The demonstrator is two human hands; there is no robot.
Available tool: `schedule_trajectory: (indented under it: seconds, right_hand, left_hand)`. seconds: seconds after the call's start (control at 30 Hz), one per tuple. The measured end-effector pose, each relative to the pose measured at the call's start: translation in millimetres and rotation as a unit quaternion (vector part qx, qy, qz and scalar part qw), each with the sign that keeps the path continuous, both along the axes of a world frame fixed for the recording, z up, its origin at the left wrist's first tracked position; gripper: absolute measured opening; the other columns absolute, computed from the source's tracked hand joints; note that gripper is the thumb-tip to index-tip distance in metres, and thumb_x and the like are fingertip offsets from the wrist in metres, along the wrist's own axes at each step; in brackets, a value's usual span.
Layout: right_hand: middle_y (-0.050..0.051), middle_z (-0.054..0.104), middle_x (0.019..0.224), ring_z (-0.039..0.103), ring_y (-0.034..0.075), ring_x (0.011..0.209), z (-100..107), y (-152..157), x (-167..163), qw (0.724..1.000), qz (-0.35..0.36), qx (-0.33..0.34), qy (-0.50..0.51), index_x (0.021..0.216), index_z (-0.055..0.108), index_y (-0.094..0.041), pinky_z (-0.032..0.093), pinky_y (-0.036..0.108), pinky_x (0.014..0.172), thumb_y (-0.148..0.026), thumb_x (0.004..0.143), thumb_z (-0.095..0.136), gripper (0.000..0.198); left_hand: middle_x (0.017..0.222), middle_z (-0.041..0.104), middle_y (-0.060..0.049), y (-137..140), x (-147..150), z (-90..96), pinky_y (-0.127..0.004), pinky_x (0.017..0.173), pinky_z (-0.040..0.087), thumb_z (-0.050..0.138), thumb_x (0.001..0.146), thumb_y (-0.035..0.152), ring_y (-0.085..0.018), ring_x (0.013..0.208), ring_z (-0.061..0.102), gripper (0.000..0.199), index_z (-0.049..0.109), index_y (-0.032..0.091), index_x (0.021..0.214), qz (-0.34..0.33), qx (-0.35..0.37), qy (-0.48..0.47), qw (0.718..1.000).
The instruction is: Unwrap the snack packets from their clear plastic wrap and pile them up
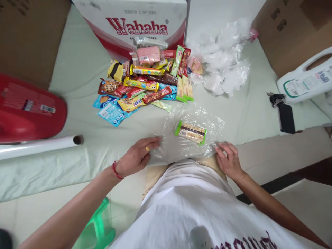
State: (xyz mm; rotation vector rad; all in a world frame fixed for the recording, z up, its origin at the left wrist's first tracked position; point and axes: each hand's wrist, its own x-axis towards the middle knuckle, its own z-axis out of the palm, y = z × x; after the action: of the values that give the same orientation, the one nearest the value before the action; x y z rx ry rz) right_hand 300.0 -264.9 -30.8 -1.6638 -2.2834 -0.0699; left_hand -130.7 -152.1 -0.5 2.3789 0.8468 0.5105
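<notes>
A sheet of clear plastic film (168, 148) lies spread and crinkled at the table's front edge. On it rests a small wrapped snack pack (192, 132) with pale wafer-patterned sides, a dark middle band and green ends. My left hand (137, 154), with a ring and a red wrist string, holds the film's left edge between its fingers. At the film's right edge, my right hand (228, 159) has its fingertips closed on the plastic. Neither hand touches the snack pack. Beyond the film is a heap of wrapped snacks (140, 83) in yellow, red, blue and green.
Behind the snacks stands a Wahaha carton (140, 24). Crumpled clear plastic bundles (225, 58) lie right of it. A red jug (31, 109) and a white film roll (41, 144) are left; a white bottle (306, 77), keys and a black case (286, 118) are right. A green stool (100, 224) stands below.
</notes>
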Motion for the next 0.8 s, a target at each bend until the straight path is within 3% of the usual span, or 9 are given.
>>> schedule_trajectory:
  seconds: [0.2,0.3,0.4,0.5,0.6,0.7,0.8]
  right_hand:
    - [0.004,0.068,0.119,0.058,0.022,0.116,-13.7,7.9,-8.5,0.996,0.01,-0.093,0.0,0.123,0.071,-0.037,0.041,0.058,0.12,-0.018,0.099,0.061,0.032]
    - [0.003,0.071,0.112,0.061,0.021,0.111,-8.2,3.9,-15.4,0.991,0.041,-0.128,0.014,0.113,0.075,-0.037,0.043,0.055,0.118,-0.025,0.099,0.064,0.022]
    - [0.005,0.072,0.107,0.062,0.023,0.107,4.8,-2.2,-21.9,0.985,0.055,-0.157,0.035,0.102,0.078,-0.033,0.048,0.053,0.111,-0.031,0.098,0.063,0.015]
    - [0.008,0.071,0.111,0.061,0.027,0.11,21.0,-6.2,-24.2,0.99,0.062,-0.1,0.076,0.099,0.078,-0.03,0.052,0.051,0.103,-0.031,0.097,0.062,0.017]
    - [0.009,0.068,0.114,0.062,0.027,0.11,33.0,-6.2,-21.0,0.99,0.035,-0.037,0.128,0.101,0.076,-0.026,0.054,0.047,0.096,-0.026,0.096,0.061,0.015]
    - [0.01,0.065,0.116,0.062,0.026,0.11,34.0,-5.1,-14.7,0.988,-0.014,-0.021,0.153,0.11,0.07,-0.023,0.055,0.045,0.093,-0.021,0.095,0.061,0.017]
    - [0.013,0.06,0.131,0.056,0.03,0.125,25.8,-6.9,-12.1,0.995,0.004,-0.026,0.097,0.131,0.062,-0.023,0.051,0.053,0.106,-0.021,0.095,0.063,0.036]
  left_hand:
    - [0.145,0.066,-0.009,20.9,-0.3,-3.0,-0.043,0.112,0.053,0.041,0.09,0.009,-0.023,0.133,0.062,0.049,0.067,0.022,0.13,0.0,0.005,0.05,0.999]
    - [0.142,0.068,-0.009,30.0,1.0,-2.0,-0.041,0.111,0.054,0.041,0.088,0.009,-0.023,0.13,0.064,0.048,0.069,0.022,0.125,0.003,-0.015,0.048,0.999]
    - [0.144,0.066,-0.009,33.9,-0.2,2.2,-0.039,0.111,0.053,0.044,0.09,0.013,-0.023,0.13,0.064,0.048,0.064,0.022,0.133,-0.006,-0.035,0.027,0.999]
    - [0.149,0.061,-0.013,29.5,-1.8,5.6,-0.042,0.113,0.051,0.058,0.094,0.029,-0.028,0.136,0.06,0.052,0.053,0.023,0.145,-0.03,-0.022,0.029,0.999]
    - [0.152,0.057,-0.019,19.4,-0.9,4.5,-0.05,0.111,0.05,0.071,0.09,0.047,-0.034,0.135,0.059,0.059,0.056,0.022,0.141,-0.043,0.031,0.058,0.997]
    - [0.149,0.059,-0.021,10.7,1.8,0.2,-0.051,0.107,0.052,0.068,0.093,0.045,-0.034,0.13,0.063,0.043,0.063,0.019,0.127,-0.029,0.055,0.057,0.996]
    - [0.144,0.064,-0.017,7.9,3.0,-4.1,-0.047,0.107,0.053,0.06,0.098,0.034,-0.03,0.128,0.065,0.022,0.069,0.02,0.113,-0.005,0.035,0.036,0.999]
